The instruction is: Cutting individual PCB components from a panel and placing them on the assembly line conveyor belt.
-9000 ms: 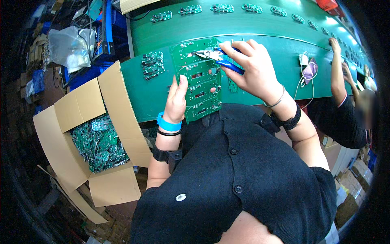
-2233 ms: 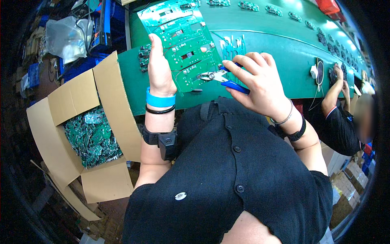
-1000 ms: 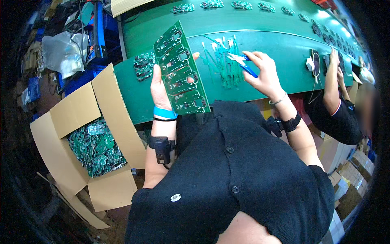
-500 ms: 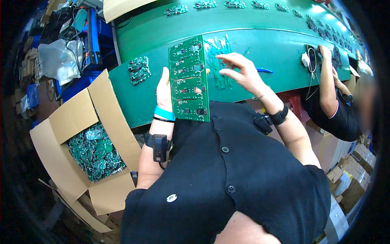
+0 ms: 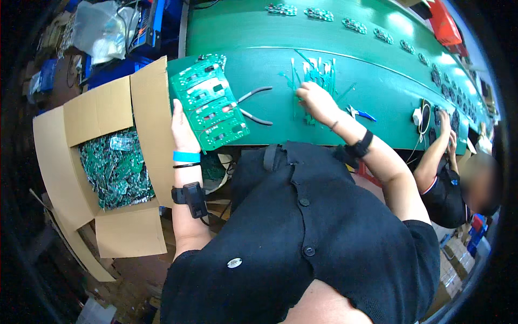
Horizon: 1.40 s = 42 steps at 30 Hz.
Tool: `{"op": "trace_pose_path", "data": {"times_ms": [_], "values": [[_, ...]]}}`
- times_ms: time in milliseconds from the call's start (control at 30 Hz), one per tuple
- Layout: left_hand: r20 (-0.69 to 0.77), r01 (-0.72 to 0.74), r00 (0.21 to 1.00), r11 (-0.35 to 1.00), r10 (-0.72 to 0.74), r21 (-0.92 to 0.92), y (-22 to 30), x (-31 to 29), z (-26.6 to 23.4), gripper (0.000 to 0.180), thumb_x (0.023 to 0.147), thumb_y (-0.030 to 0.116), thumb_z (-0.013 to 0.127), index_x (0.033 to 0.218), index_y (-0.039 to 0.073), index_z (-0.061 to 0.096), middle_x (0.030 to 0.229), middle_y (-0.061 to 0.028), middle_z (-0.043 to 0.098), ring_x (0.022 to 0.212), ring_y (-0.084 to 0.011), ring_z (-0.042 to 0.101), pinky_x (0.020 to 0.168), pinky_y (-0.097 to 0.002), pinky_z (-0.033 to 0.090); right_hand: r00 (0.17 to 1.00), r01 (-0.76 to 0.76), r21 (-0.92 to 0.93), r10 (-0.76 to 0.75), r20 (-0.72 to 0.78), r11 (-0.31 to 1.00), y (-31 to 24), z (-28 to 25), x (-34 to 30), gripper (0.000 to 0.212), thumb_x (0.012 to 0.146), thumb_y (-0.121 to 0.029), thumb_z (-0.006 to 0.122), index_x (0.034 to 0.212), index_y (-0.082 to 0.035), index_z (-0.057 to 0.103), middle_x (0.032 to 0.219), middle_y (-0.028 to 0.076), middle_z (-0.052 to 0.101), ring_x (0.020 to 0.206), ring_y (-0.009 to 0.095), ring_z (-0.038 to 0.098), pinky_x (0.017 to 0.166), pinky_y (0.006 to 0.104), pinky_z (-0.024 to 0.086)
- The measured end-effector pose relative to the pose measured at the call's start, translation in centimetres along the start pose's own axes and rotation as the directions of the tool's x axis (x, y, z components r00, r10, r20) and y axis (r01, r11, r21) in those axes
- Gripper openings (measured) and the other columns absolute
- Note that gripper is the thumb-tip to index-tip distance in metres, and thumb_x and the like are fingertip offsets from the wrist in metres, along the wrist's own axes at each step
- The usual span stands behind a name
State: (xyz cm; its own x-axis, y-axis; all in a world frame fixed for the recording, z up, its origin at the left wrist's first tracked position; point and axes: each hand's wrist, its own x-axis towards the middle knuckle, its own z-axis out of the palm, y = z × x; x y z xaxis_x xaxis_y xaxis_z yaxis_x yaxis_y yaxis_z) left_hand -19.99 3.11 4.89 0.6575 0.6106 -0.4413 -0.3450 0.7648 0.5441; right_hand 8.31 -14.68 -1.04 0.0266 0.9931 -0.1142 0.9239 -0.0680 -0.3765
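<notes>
My left hand grips a green circuit board panel by its left edge. Several joined boards make up the panel, which is held tilted above the bench's left part. Beyond it, a few separate circuit boards stick out, mostly hidden. Dark-handled pliers lie on the bench right of the panel, their jaws covered by it. My right hand is over a pile of thin green scrap strips, its fingers pinched together. What they hold, if anything, cannot be made out. Blue-handled cutters lie right of that hand.
An open cardboard box full of green board pieces stands at the left. Small circuit boards sit in a row on the green belt behind the bench. At the right, a co-worker's hands work near a white cable.
The panel has moved left in my left hand and tilted, uncovering the pliers' handles. My right hand's fingers, apart before, have closed near the strips. The view has shifted.
</notes>
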Motion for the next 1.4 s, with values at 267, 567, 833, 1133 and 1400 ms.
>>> {"op": "trace_pose_path", "data": {"times_ms": [267,567,833,1133,1400], "values": [[-0.244,-0.064,0.967,0.997,0.075,0.053,-1.4,-0.7,-0.4,0.052,0.093,0.047,0.037,0.128,0.008,0.04,0.119,-0.0158,0.053,0.097,-0.0331,0.059,0.082,-0.048,0.05,0.929,0.289,-0.107,-0.252,0.272,0.951,-7.7,4.1,6.5,0.099,0.051,-0.041,0.079,0.133,-0.006,0.034,0.114,0.016,0.046,0.112,0.033,0.042,0.091,0.048,0.035],[-0.036,-0.009,0.999,0.998,0.012,0.062,-0.8,0.4,4.3,0.05,0.096,0.043,0.029,0.127,0.005,0.04,0.115,-0.0158,0.056,0.093,-0.0306,0.062,0.079,-0.0447,0.053,0.859,-0.497,0.844,0.024,0.512,-0.201,-4.5,-4.9,0.5,0.053,0.078,-0.023,0.054,0.127,-0.011,0.04,0.098,0.006,0.052,0.09,0.014,0.051,0.073,0.0269,0.042],[0.128,0.001,0.991,0.962,-0.038,0.274,-2.5,3.6,9.5,0.047,0.098,0.038,0.027,0.127,0.004,0.04,0.117,-0.0161,0.054,0.095,-0.0311,0.061,0.078,-0.0439,0.054,0.94,-0.309,0.895,0.245,0.237,0.323,-3.5,-8.7,-3.9,0.049,0.081,-0.012,0.058,0.128,-0.005,0.047,0.103,0.001,0.058,0.088,0.007,0.049,0.078,0.0235,0.042],[0.198,0.052,0.972,0.936,-0.128,0.347,-3.8,5.3,12.2,0.042,0.097,0.037,0.033,0.126,0.007,0.042,0.116,-0.0112,0.055,0.098,-0.0237,0.06,0.08,-0.0383,0.054,0.922,-0.295,0.894,0.345,0.174,0.337,-2.8,-8.5,-6.3,0.041,0.081,-0.016,0.057,0.12,-0.005,0.055,0.084,0.001,0.06,0.075,0.007,0.053,0.068,0.0238,0.045],[0.647,0.622,0.651,0.768,-0.397,-0.153,-7.6,7.3,10.1,0.063,0.093,0.054,0.025,0.131,0.005,0.038,0.115,-0.0185,0.055,0.09,-0.0324,0.062,0.075,-0.0492,0.053,0.977,-0.204,0.979,0.06,0.205,-0.009,-3.0,-9.7,-7.1,0.051,0.076,-0.031,0.059,0.109,0.008,0.058,0.077,0.003,0.059,0.064,0.009,0.052,0.061,0.0222,0.042]]}}
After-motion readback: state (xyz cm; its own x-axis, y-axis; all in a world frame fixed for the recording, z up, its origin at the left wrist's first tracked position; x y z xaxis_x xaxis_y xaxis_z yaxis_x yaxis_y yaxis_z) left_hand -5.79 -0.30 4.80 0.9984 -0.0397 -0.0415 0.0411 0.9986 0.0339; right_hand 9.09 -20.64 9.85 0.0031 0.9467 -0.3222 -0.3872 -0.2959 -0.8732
